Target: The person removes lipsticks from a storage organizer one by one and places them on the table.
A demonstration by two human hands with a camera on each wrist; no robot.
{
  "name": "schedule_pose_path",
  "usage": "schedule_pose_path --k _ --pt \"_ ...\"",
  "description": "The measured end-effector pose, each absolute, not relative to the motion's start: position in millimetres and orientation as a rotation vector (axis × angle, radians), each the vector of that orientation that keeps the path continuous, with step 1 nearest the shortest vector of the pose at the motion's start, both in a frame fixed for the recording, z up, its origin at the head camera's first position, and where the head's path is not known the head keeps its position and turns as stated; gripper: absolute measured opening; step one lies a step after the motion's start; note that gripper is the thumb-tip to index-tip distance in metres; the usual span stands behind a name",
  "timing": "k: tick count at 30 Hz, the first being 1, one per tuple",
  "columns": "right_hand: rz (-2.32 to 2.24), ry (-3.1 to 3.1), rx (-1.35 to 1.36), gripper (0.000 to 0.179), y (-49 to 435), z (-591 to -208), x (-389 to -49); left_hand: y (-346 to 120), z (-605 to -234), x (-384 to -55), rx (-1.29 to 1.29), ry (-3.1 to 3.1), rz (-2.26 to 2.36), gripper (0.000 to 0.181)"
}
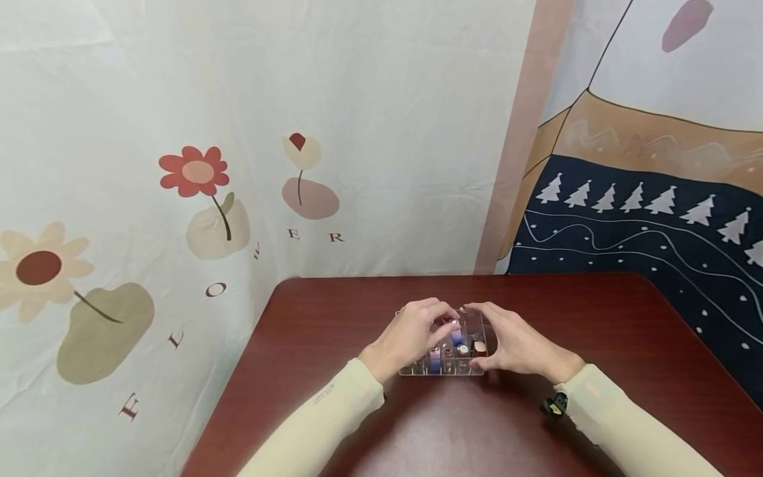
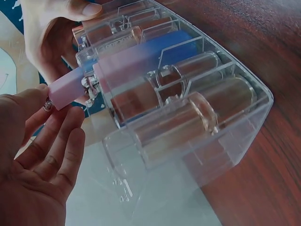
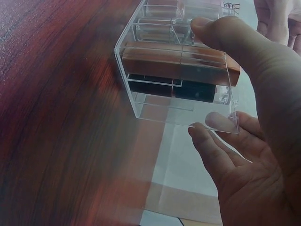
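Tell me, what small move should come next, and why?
Perhaps the left hand should lower the pink-and-blue square-sided tube into the clear, boxy plastic organizer: its pink end is pinched, its blue end points downward, and the right hand holds the organizer.

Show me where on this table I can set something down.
Bare table lies between the sleeves, on the near side of the clear organizer; left of the left hand; right of the right hand; and in a strip beyond the organizer, before the flowered cloth. Crowded: the organizer, with tubes in its slots and both hands at it.
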State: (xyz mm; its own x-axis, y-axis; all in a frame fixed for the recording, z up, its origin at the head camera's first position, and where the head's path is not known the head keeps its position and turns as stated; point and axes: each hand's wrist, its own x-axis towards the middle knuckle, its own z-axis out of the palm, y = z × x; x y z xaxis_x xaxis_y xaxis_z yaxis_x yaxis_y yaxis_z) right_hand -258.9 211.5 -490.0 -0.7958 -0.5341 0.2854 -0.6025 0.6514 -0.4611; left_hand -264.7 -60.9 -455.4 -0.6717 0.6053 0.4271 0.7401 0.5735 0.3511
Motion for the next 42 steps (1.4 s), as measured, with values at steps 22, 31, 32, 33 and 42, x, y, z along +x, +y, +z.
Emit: schedule_pose_path --k 22,31,32,33,42 --pt "0.868 -2.793 0.934 0.102 208 -489 -258 -107 -441 -265 -1.109 -2.405 -0.808 0.014" --pt "0.841 -2.82 0.916 0.105 212 -487 -258 -126 -433 -264 -1.095 -2.315 -0.813 0.016" --pt "0.833 -2.82 0.918 0.106 212 -487 -258 -128 -433 -264 -1.092 -2.308 -0.816 0.016" --pt "0.827 -2.821 0.919 0.106 212 -487 -258 -130 -432 -264 -1.088 -2.302 -0.82 0.016" --pt "0.828 -2.829 0.913 0.105 212 -488 -259 -149 -428 -264 -1.0 -2.327 -0.85 0.016"
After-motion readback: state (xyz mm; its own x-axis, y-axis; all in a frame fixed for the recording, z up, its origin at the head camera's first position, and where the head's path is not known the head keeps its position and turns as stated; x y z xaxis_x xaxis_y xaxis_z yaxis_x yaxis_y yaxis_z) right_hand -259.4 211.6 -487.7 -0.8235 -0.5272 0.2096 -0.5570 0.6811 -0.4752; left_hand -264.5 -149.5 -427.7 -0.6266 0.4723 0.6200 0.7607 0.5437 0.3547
